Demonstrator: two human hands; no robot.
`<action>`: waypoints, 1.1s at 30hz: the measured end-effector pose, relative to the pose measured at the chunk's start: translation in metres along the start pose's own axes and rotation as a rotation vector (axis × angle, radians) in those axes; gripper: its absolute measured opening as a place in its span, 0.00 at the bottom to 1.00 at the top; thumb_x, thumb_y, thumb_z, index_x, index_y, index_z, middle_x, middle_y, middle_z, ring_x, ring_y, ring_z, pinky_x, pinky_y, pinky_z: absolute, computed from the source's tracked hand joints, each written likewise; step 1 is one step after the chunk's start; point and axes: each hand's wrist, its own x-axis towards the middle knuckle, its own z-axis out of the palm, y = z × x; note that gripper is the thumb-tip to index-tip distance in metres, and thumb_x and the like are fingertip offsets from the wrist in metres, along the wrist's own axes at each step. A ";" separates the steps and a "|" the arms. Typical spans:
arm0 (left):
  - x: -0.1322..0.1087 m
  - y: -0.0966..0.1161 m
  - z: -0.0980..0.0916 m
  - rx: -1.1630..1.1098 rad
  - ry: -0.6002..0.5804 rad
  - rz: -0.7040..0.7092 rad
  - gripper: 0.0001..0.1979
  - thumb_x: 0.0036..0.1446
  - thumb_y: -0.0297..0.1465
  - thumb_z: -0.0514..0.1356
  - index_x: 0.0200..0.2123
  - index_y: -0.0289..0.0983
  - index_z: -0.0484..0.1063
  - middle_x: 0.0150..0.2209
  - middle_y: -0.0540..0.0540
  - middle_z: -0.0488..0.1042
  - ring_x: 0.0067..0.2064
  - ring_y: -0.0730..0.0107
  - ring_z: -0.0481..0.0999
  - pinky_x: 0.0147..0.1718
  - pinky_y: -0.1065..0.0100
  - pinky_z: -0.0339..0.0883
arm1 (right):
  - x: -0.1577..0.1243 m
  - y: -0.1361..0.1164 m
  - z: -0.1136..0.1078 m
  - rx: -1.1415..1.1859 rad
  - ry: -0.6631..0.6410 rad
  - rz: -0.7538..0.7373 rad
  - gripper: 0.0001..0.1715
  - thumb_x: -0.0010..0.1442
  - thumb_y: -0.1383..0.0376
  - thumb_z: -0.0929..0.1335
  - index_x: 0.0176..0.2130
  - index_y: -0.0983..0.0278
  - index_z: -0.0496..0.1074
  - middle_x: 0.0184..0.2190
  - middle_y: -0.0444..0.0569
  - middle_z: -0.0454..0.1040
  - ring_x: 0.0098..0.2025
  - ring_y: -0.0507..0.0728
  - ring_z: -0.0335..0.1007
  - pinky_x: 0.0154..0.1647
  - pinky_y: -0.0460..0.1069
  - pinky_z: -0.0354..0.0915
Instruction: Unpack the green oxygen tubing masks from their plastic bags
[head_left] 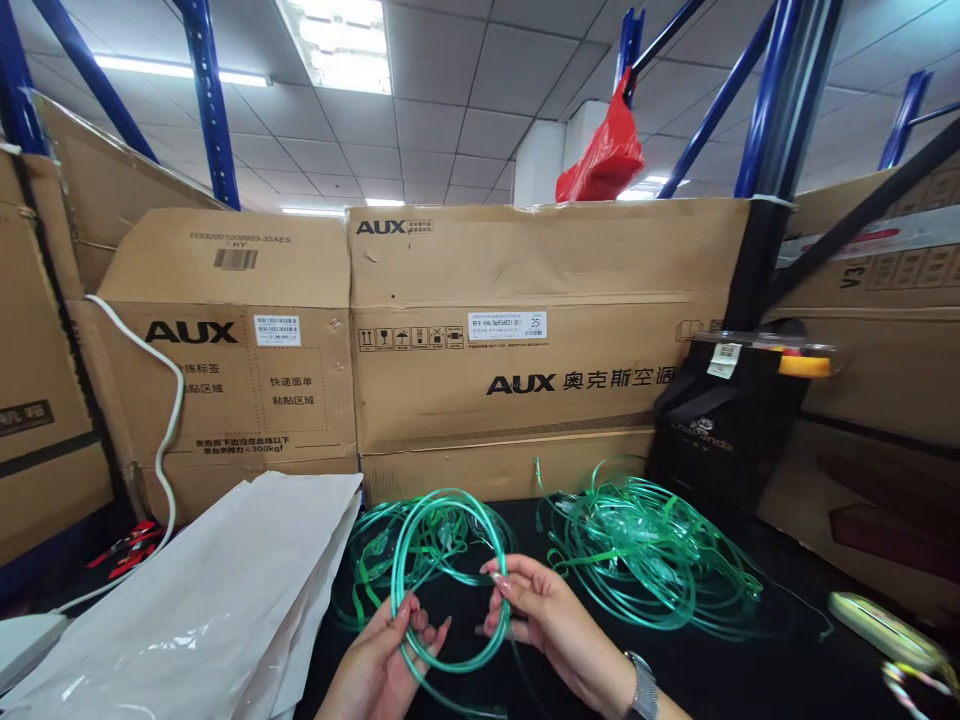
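Note:
A coil of green translucent tubing [450, 497] is held up in front of me, wound into a ring of several loops. My left hand [390, 650] pinches the ring's lower left side between thumb and fingers. On the ring's right side, my right hand [536, 605] grips the loops the same way; a watch sits on that wrist. A tail of tubing hangs below the ring toward the table. Behind the ring lies a looser bundle of green tubing [369, 560], and to the right rests a larger tangled pile of green tubing [652, 550].
White plastic bags [202, 590] lie stacked at the left, beside a white cable [178, 400] and a red-black object [131, 548]. Cardboard boxes [480, 270] wall the back of the black table [600, 670]. A black bag [697, 440] stands right; a yellow-green item [885, 630] lies nearer.

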 end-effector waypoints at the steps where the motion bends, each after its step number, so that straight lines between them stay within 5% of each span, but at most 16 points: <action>1: 0.000 0.000 0.000 0.000 -0.008 -0.002 0.17 0.56 0.14 0.46 0.24 0.29 0.72 0.20 0.45 0.73 0.24 0.73 0.74 0.41 0.58 0.70 | 0.001 0.004 0.000 -0.049 -0.010 0.026 0.21 0.48 0.56 0.71 0.39 0.66 0.70 0.23 0.42 0.67 0.25 0.51 0.68 0.36 0.53 0.67; 5: 0.001 -0.002 -0.003 0.020 0.009 -0.104 0.13 0.58 0.21 0.50 0.25 0.30 0.72 0.15 0.51 0.68 0.19 0.77 0.70 0.34 0.63 0.71 | 0.003 0.013 -0.003 -0.403 -0.064 0.019 0.25 0.52 0.50 0.66 0.43 0.65 0.70 0.16 0.36 0.55 0.16 0.47 0.54 0.23 0.47 0.63; 9: 0.003 0.001 -0.006 0.193 0.043 -0.146 0.10 0.46 0.34 0.65 0.25 0.33 0.70 0.12 0.59 0.60 0.13 0.85 0.58 0.16 0.78 0.58 | -0.004 -0.001 -0.002 -0.907 -0.103 -0.228 0.17 0.59 0.58 0.60 0.43 0.60 0.72 0.26 0.45 0.66 0.30 0.52 0.63 0.34 0.47 0.61; 12: 0.001 0.007 -0.003 0.461 0.049 -0.034 0.17 0.36 0.35 0.70 0.30 0.35 0.70 0.15 0.59 0.64 0.16 0.83 0.62 0.17 0.79 0.57 | -0.009 -0.015 -0.001 -1.057 -0.066 -0.357 0.18 0.60 0.63 0.58 0.45 0.59 0.71 0.31 0.47 0.66 0.34 0.54 0.64 0.38 0.47 0.60; 16: 0.003 0.009 0.001 0.697 -0.066 -0.018 0.19 0.33 0.41 0.69 0.23 0.33 0.70 0.12 0.54 0.67 0.15 0.78 0.66 0.17 0.76 0.59 | -0.005 -0.015 -0.002 -0.947 0.051 -0.312 0.19 0.59 0.57 0.59 0.41 0.64 0.72 0.24 0.44 0.63 0.25 0.51 0.61 0.27 0.45 0.58; 19: 0.010 0.007 -0.002 0.670 -0.080 -0.017 0.23 0.32 0.49 0.66 0.18 0.34 0.68 0.07 0.59 0.56 0.09 0.82 0.55 0.12 0.75 0.54 | -0.002 -0.007 -0.001 -0.684 0.019 -0.003 0.25 0.55 0.49 0.61 0.38 0.67 0.70 0.16 0.37 0.57 0.13 0.46 0.48 0.13 0.43 0.48; 22: 0.014 0.009 -0.006 0.607 -0.033 0.038 0.26 0.29 0.51 0.65 0.13 0.37 0.58 0.08 0.63 0.48 0.09 0.86 0.45 0.11 0.76 0.48 | -0.003 -0.004 0.002 -0.454 -0.091 0.186 0.26 0.50 0.49 0.66 0.40 0.66 0.66 0.14 0.32 0.52 0.11 0.43 0.38 0.11 0.41 0.41; 25: 0.008 0.013 -0.005 0.525 -0.006 0.163 0.27 0.34 0.52 0.64 0.14 0.38 0.54 0.11 0.63 0.48 0.13 0.86 0.44 0.13 0.77 0.47 | -0.002 -0.003 0.002 -0.482 -0.082 0.097 0.27 0.43 0.54 0.72 0.39 0.66 0.66 0.16 0.33 0.56 0.12 0.42 0.45 0.13 0.41 0.47; 29: -0.009 0.017 0.005 0.493 0.023 0.378 0.23 0.44 0.47 0.62 0.15 0.36 0.58 0.13 0.60 0.50 0.16 0.82 0.50 0.16 0.78 0.49 | 0.000 -0.001 0.001 -0.614 0.015 -0.054 0.20 0.48 0.53 0.70 0.34 0.66 0.68 0.17 0.37 0.62 0.15 0.46 0.57 0.16 0.42 0.54; 33: -0.019 0.018 0.012 0.393 0.043 0.460 0.22 0.46 0.45 0.61 0.15 0.37 0.58 0.13 0.59 0.51 0.15 0.82 0.49 0.12 0.78 0.47 | -0.006 -0.007 0.009 -0.269 -0.072 0.046 0.19 0.45 0.56 0.72 0.33 0.65 0.66 0.13 0.33 0.58 0.12 0.44 0.54 0.17 0.42 0.55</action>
